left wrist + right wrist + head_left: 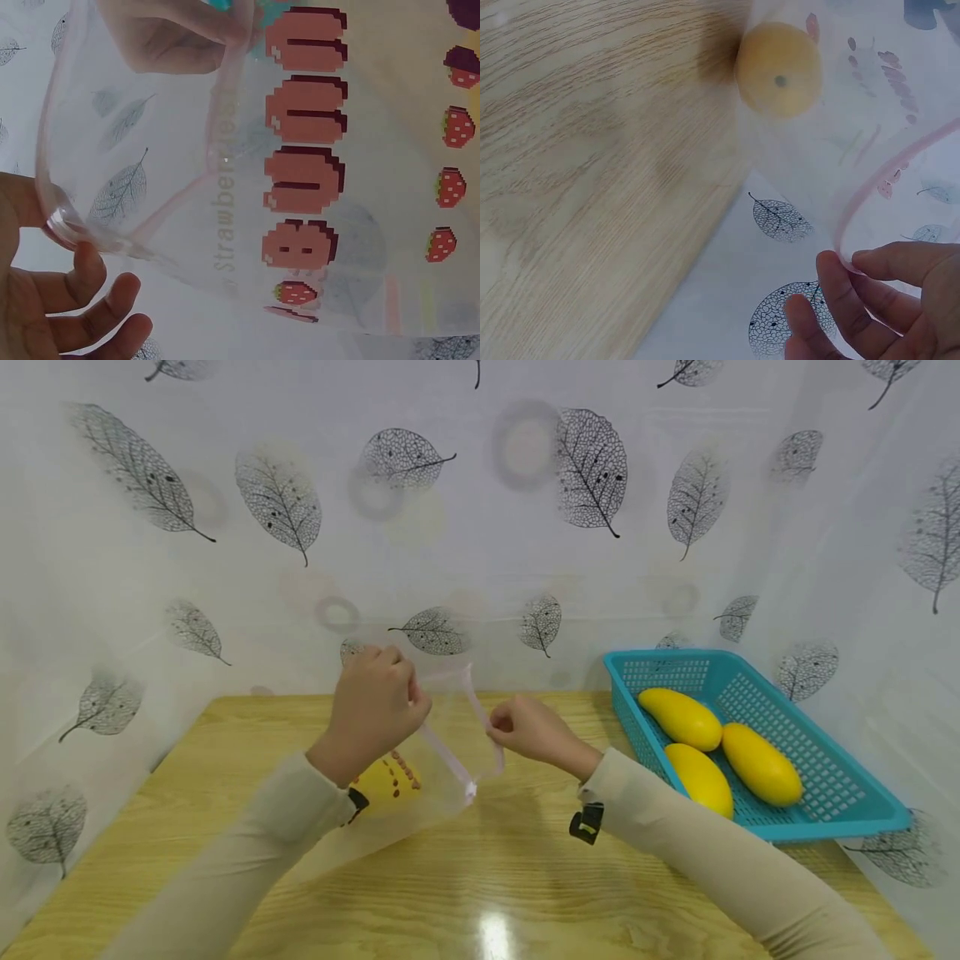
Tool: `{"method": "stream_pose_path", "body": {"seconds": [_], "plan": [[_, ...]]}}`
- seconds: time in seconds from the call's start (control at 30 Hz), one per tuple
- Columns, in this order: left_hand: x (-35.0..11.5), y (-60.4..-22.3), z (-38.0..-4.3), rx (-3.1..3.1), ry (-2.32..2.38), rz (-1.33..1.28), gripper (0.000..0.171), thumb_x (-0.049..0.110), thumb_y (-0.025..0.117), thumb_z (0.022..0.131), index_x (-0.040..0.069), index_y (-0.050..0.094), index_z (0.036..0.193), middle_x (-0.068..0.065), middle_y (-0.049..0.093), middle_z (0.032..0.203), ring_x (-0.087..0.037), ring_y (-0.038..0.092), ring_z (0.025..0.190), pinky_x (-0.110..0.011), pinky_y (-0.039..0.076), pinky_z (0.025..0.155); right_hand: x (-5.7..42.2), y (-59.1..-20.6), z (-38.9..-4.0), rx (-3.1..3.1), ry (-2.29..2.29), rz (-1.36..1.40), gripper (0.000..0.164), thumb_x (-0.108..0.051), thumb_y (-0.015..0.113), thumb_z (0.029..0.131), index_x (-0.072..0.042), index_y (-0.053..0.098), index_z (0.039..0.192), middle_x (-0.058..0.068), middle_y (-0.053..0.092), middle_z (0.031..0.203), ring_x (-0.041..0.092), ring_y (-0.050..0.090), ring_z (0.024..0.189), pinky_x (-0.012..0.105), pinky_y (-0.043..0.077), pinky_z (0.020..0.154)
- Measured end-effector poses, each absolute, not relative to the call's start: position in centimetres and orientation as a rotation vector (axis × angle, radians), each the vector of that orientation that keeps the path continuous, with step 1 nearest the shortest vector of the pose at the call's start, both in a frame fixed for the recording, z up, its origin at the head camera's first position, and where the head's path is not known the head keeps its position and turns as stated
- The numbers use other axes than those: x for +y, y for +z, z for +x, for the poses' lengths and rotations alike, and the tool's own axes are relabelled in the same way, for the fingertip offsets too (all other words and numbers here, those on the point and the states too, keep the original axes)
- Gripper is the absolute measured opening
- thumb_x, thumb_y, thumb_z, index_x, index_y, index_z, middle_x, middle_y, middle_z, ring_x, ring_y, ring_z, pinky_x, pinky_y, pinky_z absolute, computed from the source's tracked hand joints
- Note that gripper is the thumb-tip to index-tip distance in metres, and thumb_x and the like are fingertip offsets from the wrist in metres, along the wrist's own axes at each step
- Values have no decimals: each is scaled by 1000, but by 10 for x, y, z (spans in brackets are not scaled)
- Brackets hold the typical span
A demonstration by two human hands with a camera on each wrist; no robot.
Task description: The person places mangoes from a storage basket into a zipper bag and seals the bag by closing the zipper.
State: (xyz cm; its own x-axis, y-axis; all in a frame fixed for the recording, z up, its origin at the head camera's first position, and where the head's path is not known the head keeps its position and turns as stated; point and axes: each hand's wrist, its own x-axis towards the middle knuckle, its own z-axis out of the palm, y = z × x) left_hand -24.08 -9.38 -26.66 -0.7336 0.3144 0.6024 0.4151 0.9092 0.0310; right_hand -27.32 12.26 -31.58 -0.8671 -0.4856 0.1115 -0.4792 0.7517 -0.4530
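A clear, strawberry-printed zip bag [448, 758] with pink edging hangs over the table, its mouth spread wide. My left hand [378, 706] pinches the mouth on one side; in the left wrist view that hand [67, 300] has thumb and index finger at the rim, other fingers loosely bent. Opposite it, my right hand [536, 731] pinches the other edge of the mouth, as the right wrist view also shows with thumb and fingertips [836, 281] on the pink strip. One yellow mango [780, 71] shows through the bag's cloudy plastic, low down near the tabletop.
To the right stands a blue plastic basket [862, 806] with three yellow mangoes [761, 764] in it. The wooden table [420, 893] meets a white leaf-patterned curtain [480, 527] behind and at the sides.
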Motion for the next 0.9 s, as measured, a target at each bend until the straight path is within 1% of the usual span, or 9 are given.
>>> {"method": "stream_pose_path", "body": {"seconds": [0.2,0.3,0.47,0.57,0.67,0.77,0.9], "plan": [[-93,-269,-239,-2447,-187,-517,18,13,59,76,8,52,60,-8,58,76,-28,52,74,-40,44,73,125,-321,-275,2917,-707,-818,16,-16,60,89,-5,71,86,3,68,76,8,56,64,23,46,60],[-93,-270,-240,-2424,-181,-523,18,13,59,75,8,52,60,-9,59,75,-29,53,73,-41,45,73,126,-323,-275,2927,-684,-833,16,-17,60,89,-6,71,87,3,68,78,9,57,66,24,47,63],[-93,-271,-241,-2395,-156,-550,17,13,59,74,7,52,59,-9,59,75,-29,53,73,-42,46,75,128,-324,-275,2928,-666,-830,16,-18,61,89,-6,71,89,3,68,78,9,58,65,24,47,60],[-92,-271,-241,-2387,-124,-579,17,14,59,74,6,55,61,-10,60,77,-30,55,76,-43,47,79,130,-326,-275,2939,-658,-825,15,-18,61,89,-7,71,88,2,69,78,9,58,65,24,47,60],[-91,-271,-240,-2385,-87,-600,16,16,59,75,5,57,63,-11,62,80,-30,56,79,-43,47,81,130,-328,-273,2952,-662,-835,13,-17,62,88,-9,71,84,2,69,77,8,59,66,24,48,61],[-89,-271,-240,-2384,-68,-597,15,16,59,75,6,56,65,-10,61,77,-30,56,76,-43,47,80,130,-330,-272,2962,-674,-857,12,-16,62,88,-10,69,80,1,68,75,8,59,65,24,49,62],[-88,-271,-239,-2402,-69,-575,9,15,59,75,7,57,72,-8,59,70,-29,55,69,-43,48,79,128,-329,-272,2985,-672,-859,12,-17,62,88,-11,68,79,1,68,75,8,58,64,25,49,63]]}}
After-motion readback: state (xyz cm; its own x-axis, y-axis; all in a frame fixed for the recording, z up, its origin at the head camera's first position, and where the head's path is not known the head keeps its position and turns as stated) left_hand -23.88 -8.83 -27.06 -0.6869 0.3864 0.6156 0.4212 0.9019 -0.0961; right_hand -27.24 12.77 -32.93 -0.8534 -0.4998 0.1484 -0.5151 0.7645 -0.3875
